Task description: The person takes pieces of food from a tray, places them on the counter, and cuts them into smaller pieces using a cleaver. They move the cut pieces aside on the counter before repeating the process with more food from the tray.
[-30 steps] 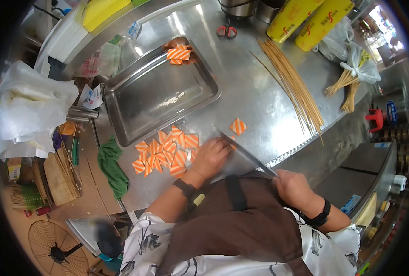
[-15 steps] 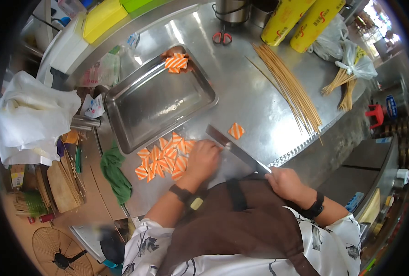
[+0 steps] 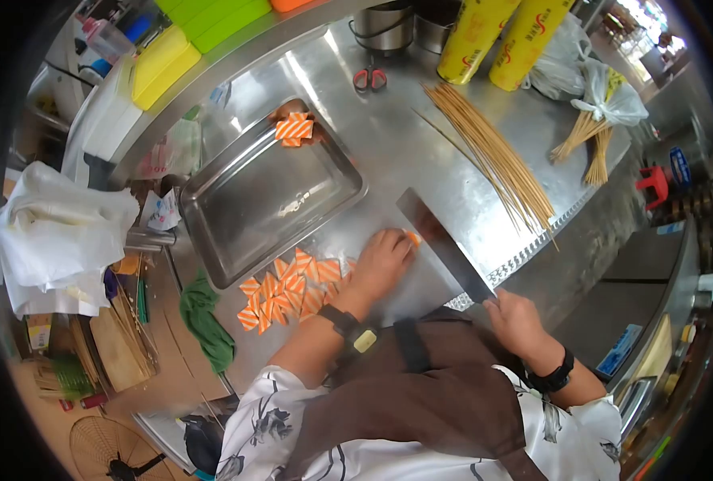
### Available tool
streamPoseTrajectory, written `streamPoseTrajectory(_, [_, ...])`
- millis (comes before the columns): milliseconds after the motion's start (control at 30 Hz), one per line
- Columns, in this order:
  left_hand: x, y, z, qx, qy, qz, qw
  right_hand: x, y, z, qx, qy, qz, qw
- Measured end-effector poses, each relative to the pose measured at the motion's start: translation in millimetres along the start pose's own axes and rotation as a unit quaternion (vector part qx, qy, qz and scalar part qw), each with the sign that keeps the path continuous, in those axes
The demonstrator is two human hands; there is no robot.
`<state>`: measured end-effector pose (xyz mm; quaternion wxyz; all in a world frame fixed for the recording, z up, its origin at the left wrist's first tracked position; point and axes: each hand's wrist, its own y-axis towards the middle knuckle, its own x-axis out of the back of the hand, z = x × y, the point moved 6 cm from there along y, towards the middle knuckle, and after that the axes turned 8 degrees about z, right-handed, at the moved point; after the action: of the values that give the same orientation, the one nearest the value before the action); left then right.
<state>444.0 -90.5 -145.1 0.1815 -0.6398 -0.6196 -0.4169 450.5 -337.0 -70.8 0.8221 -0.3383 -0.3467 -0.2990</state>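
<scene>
My right hand [image 3: 518, 327] is wrapped round the handle of a broad-bladed kitchen knife [image 3: 446, 244], its blade slanting up and to the left over the steel table. Close to the left of the blade, my left hand [image 3: 386, 258] has its fingers curled over a single orange-and-white striped piece [image 3: 414, 238], of which only a bit shows by the fingertips. Beside my left wrist lies a loose heap of striped pieces [image 3: 284, 290], cut into small shapes. A few more striped pieces [image 3: 294, 128] sit at the far corner of a steel tray [image 3: 272, 200].
Bamboo skewers [image 3: 497, 152] lie spread at the right, with bagged skewer bundles [image 3: 589, 136] behind. Red-handled scissors [image 3: 370, 78], yellow rolls [image 3: 470, 40] and a steel pot [image 3: 383, 30] stand at the back. A green cloth [image 3: 207, 321] hangs at the left edge.
My left hand has moved right, from the heap to the single striped piece. The knife has shifted right and now lies to the right of that piece.
</scene>
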Motion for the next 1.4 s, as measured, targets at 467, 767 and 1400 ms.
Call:
streamPoseTrajectory(467, [1.6, 2.2, -3.0, -0.025, 0.009, -0.039, 0.999, 3.1, 1.0, 21.1, -0.003, -0.033, 0.045, 0.998])
streamPoseTrajectory(767, [0.0, 2.6, -0.3, -0.011, -0.001, -0.034, 0.999, -8.2, 7.7, 18.9, -0.020, -0.020, 0.100, 0.995])
streamPoseTrajectory(1400, [-13.5, 9.4, -8.5, -0.050, 0.085, 0.043, 0.994, 5.0, 4.5, -37.1, -0.045, 0.253, 0.038, 0.966])
